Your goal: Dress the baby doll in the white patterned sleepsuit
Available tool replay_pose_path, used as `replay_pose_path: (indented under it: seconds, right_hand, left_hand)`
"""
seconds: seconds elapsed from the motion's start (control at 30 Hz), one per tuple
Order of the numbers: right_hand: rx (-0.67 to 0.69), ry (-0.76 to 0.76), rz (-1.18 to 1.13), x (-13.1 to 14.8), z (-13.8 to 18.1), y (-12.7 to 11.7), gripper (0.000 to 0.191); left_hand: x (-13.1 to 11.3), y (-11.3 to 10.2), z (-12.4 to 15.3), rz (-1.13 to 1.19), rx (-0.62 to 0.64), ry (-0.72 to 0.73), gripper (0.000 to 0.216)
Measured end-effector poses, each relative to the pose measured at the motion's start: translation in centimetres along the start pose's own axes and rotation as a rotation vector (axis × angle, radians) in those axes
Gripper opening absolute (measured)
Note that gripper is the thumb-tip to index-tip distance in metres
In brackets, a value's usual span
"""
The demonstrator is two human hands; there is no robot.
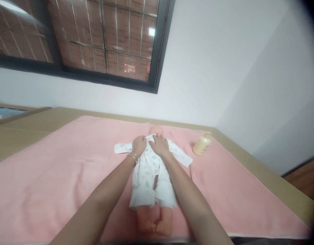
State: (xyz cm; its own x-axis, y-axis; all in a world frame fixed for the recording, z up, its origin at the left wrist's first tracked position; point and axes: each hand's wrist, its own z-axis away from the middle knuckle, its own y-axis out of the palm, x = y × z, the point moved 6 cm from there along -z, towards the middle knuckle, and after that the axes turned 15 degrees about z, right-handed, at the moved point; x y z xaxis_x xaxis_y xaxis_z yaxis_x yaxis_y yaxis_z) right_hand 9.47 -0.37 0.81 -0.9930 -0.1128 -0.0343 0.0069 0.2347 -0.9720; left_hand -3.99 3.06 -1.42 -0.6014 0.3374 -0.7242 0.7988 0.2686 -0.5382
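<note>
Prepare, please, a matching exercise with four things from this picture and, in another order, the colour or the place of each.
1. Pump bottle
2. Right hand
3. Blanket
4. Window frame

A. dark, in the upper left part of the picture
B. pink, spread out beneath the dressed doll
C. pale yellow, to the right of the doll
D. resting on the doll's upper body

Pairs: 1-C, 2-D, 3-B, 4-A
</note>
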Motion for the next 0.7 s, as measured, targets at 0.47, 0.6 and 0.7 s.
replay_pose_path:
  seconds: [0.47,0.6,0.7]
  right_hand:
    - [-0.030,-0.005,-0.014,-0.12,-0.12,0.15,0.058]
    - [-0.041,-0.002,-0.017,-0.14,-0.16,0.21,0.057]
    - [-0.036,-0.003,-0.011,-0.11,-0.20,0.27,0.056]
  left_hand:
    - [0.11,0.04,0.00,0.019,-0.020,0.022,0.034]
    - [0.08,0.04,0.02,0.002,-0.014,0.019,0.034]
    - [0.08,0.06,0.01,0.002,-0.010,0.019,0.034]
